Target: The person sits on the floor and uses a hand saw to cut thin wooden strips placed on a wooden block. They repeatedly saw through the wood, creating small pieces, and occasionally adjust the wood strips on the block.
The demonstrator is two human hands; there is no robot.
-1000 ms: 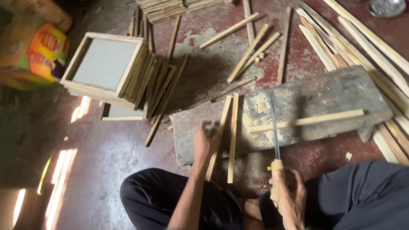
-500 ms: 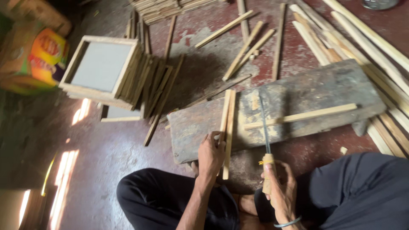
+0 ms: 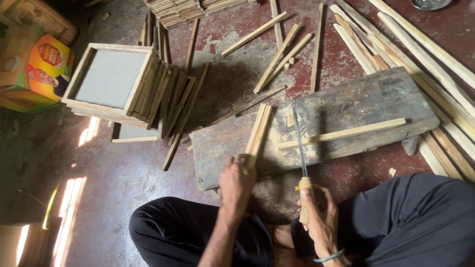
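My left hand grips the near end of two thin wooden strips that lie side by side on a worn grey plank. My right hand holds the wooden handle of a thin saw, whose blade points away across the plank. A single longer strip lies crosswise on the plank, just right of the blade. My legs in dark trousers frame the bottom of the view.
A stack of wooden frames stands at the left with loose strips leaning on it. Long strips are scattered at the right and several more behind the plank. A colourful carton sits far left.
My left hand has pushed the two strips forward along the plank and now holds their near end. The saw has stayed in my right hand.
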